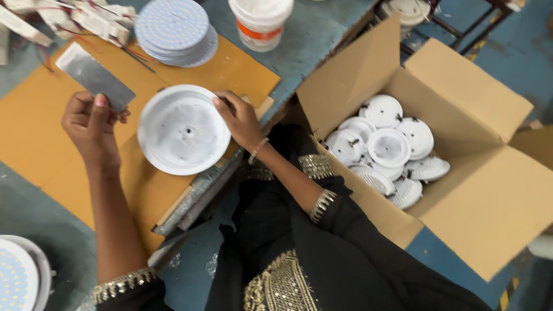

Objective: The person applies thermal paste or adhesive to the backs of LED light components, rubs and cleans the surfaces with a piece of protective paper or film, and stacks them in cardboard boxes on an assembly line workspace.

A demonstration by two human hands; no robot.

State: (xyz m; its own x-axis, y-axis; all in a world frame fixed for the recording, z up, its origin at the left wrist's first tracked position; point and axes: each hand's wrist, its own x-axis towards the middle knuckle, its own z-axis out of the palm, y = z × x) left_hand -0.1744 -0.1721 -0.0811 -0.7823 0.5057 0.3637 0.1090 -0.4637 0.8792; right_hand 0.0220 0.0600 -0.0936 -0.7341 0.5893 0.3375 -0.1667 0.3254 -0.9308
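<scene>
My right hand (241, 120) grips the right rim of a round white lamp housing (183, 130), which lies face up on an orange-brown board (34, 132). My left hand (92, 123) holds the near end of a flat grey metal strip (95, 76) that points up and away to the left. The two hands are on either side of the housing. Black sleeves with gold trim cover my forearms.
An open cardboard box (489, 196) at the right holds several white round housings (389, 147). A stack of round LED discs (174, 30) and a white bucket (260, 23) stand at the back. Another LED light (20, 276) lies at bottom left. Small white wired parts (75, 17) lie top left.
</scene>
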